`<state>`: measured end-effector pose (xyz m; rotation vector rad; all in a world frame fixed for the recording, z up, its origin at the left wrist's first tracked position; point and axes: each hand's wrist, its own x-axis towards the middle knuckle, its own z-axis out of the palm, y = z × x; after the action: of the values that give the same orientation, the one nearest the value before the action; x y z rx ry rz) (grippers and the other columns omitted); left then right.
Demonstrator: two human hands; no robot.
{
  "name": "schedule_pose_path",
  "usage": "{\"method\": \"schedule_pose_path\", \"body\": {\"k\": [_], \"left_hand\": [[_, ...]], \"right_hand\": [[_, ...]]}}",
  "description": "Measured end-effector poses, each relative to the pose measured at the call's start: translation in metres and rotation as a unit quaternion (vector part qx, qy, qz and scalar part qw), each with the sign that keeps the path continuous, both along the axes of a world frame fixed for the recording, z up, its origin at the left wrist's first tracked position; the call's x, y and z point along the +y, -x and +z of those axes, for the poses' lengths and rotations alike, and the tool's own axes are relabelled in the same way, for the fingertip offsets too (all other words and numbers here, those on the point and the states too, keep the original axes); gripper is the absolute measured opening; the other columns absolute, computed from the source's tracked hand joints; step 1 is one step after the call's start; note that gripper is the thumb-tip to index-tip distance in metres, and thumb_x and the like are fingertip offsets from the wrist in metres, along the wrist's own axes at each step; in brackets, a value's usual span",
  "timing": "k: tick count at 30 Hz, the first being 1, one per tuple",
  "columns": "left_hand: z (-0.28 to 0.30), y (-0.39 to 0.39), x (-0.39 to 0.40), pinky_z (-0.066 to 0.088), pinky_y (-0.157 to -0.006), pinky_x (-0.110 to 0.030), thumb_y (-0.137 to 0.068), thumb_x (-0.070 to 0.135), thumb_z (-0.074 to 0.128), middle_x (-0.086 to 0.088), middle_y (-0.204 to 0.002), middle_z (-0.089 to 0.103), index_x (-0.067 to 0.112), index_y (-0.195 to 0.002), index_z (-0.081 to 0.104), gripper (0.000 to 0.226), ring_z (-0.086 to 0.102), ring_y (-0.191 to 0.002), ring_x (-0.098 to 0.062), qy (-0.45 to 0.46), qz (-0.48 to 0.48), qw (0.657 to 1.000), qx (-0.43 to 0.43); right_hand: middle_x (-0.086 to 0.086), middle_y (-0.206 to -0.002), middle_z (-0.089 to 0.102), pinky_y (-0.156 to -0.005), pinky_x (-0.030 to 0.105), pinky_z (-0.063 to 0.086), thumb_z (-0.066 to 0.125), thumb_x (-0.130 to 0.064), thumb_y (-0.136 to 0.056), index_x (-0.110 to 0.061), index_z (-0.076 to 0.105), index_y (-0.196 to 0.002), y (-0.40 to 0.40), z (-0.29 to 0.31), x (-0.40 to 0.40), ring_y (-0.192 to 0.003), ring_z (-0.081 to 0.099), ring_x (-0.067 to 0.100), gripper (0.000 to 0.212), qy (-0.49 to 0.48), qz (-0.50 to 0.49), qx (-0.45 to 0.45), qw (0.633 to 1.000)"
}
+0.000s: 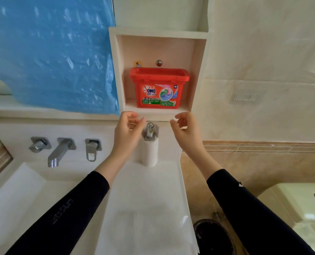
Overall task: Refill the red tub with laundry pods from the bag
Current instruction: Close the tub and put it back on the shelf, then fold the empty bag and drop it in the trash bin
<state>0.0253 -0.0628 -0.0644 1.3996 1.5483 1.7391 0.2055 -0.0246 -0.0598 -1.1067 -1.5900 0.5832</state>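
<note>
The red tub (159, 88) with a printed pod label stands in a white wall niche (199, 74), its lid closed as far as I can see. My left hand (130, 128) hovers just below the niche's ledge, left of the tub, fingers loosely curled and holding nothing. My right hand (187, 128) hangs at the same height to the tub's right, also relaxed and empty. Both hands are a little below and in front of the tub, not touching it. No bag of pods is in view.
A white pump dispenser (149, 144) stands on the counter (149, 199) between my hands. A wall tap (61, 150) and sink (18, 190) lie left. Blue plastic sheet (48, 52) covers the upper left. A dark bin (213, 236) and a toilet (300, 208) sit low right.
</note>
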Motion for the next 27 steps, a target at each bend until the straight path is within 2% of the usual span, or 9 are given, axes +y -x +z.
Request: {"method": "schedule_pose_path", "body": {"k": [2, 4, 8, 12, 15, 18, 21, 24, 27], "left_hand": [[-0.008, 0.005, -0.013, 0.041, -0.056, -0.019, -0.073, 0.047, 0.067, 0.015, -0.065, 0.06, 0.037, -0.074, 0.055, 0.016, 0.055, -0.06, -0.004, 0.032, -0.062, 0.998, -0.002], [-0.019, 0.01, -0.026, 0.033, -0.048, -0.016, -0.072, 0.048, 0.067, 0.016, -0.051, 0.051, 0.032, -0.064, 0.053, 0.022, 0.043, -0.048, -0.003, 0.066, -0.135, 0.989, 0.002], [-0.058, 0.017, -0.06, 0.025, -0.043, -0.015, -0.074, 0.048, 0.066, 0.014, -0.047, 0.036, 0.024, -0.06, 0.046, 0.034, 0.029, -0.046, -0.004, 0.124, -0.199, 0.972, 0.02], [-0.1, 0.022, -0.097, 0.026, -0.046, -0.025, -0.075, 0.048, 0.062, 0.007, -0.049, 0.036, 0.01, -0.062, 0.043, 0.044, 0.03, -0.047, -0.011, 0.175, -0.177, 0.969, 0.002], [-0.133, 0.019, -0.119, 0.035, -0.052, -0.029, -0.077, 0.05, 0.058, 0.004, -0.052, 0.047, 0.013, -0.062, 0.047, 0.041, 0.042, -0.048, -0.011, 0.228, -0.131, 0.965, -0.012], [-0.173, 0.014, -0.138, 0.042, -0.058, -0.03, -0.088, 0.048, 0.053, 0.006, -0.06, 0.059, 0.016, -0.069, 0.053, 0.037, 0.055, -0.052, -0.006, 0.285, -0.015, 0.958, -0.014], [-0.201, 0.011, -0.15, 0.049, -0.067, -0.038, -0.092, 0.054, 0.042, 0.003, -0.065, 0.063, 0.017, -0.073, 0.055, 0.044, 0.061, -0.064, -0.02, 0.341, 0.064, 0.938, -0.005], [-0.209, 0.004, -0.152, 0.052, -0.07, -0.037, -0.091, 0.057, 0.042, -0.001, -0.06, 0.064, 0.015, -0.064, 0.056, 0.052, 0.063, -0.063, -0.023, 0.428, 0.02, 0.903, 0.015], [-0.214, -0.008, -0.155, 0.051, -0.059, -0.028, -0.088, 0.049, 0.055, 0.003, -0.043, 0.06, 0.016, -0.055, 0.057, 0.047, 0.059, -0.047, -0.018, 0.467, -0.018, 0.884, 0.002]], "right_hand": [[0.001, -0.082, 0.053, -0.063, 0.013, 0.041, 0.065, -0.015, -0.087, -0.019, 0.053, -0.086, -0.007, -0.009, -0.015, -0.069, 0.048, 0.01, 0.013, 0.028, 0.022, -0.002, 0.999], [0.0, -0.077, 0.051, -0.063, 0.02, 0.041, 0.067, -0.018, -0.087, -0.015, 0.054, -0.083, -0.015, -0.02, -0.029, -0.068, 0.047, 0.013, 0.013, 0.058, 0.039, -0.011, 0.998], [-0.001, -0.076, 0.051, -0.064, 0.023, 0.04, 0.068, -0.026, -0.088, -0.012, 0.055, -0.082, -0.031, -0.055, -0.058, -0.068, 0.046, 0.012, 0.02, 0.117, 0.055, -0.022, 0.991], [0.001, -0.08, 0.057, -0.064, 0.021, 0.041, 0.067, -0.037, -0.089, -0.016, 0.054, -0.081, -0.044, -0.093, -0.081, -0.071, 0.05, 0.012, 0.025, 0.165, 0.045, -0.026, 0.985], [0.003, -0.098, 0.063, -0.07, 0.018, 0.045, 0.064, -0.043, -0.09, -0.017, 0.057, -0.095, -0.052, -0.119, -0.094, -0.082, 0.057, 0.012, 0.027, 0.201, 0.036, -0.036, 0.978], [0.008, -0.113, 0.06, -0.083, 0.031, 0.051, 0.061, -0.044, -0.091, -0.016, 0.055, -0.109, -0.058, -0.141, -0.103, -0.098, 0.059, 0.02, 0.034, 0.23, 0.024, -0.052, 0.971], [0.009, -0.118, 0.058, -0.094, 0.045, 0.051, 0.06, -0.042, -0.093, -0.013, 0.054, -0.113, -0.059, -0.149, -0.109, -0.107, 0.057, 0.026, 0.036, 0.248, -0.003, -0.036, 0.968], [0.008, -0.119, 0.057, -0.096, 0.047, 0.049, 0.059, -0.042, -0.093, -0.014, 0.054, -0.114, -0.058, -0.153, -0.113, -0.109, 0.056, 0.026, 0.036, 0.253, -0.014, -0.029, 0.967], [0.007, -0.119, 0.056, -0.097, 0.044, 0.049, 0.058, -0.043, -0.094, -0.016, 0.052, -0.113, -0.057, -0.156, -0.116, -0.11, 0.055, 0.024, 0.034, 0.254, -0.01, -0.034, 0.967]]}}
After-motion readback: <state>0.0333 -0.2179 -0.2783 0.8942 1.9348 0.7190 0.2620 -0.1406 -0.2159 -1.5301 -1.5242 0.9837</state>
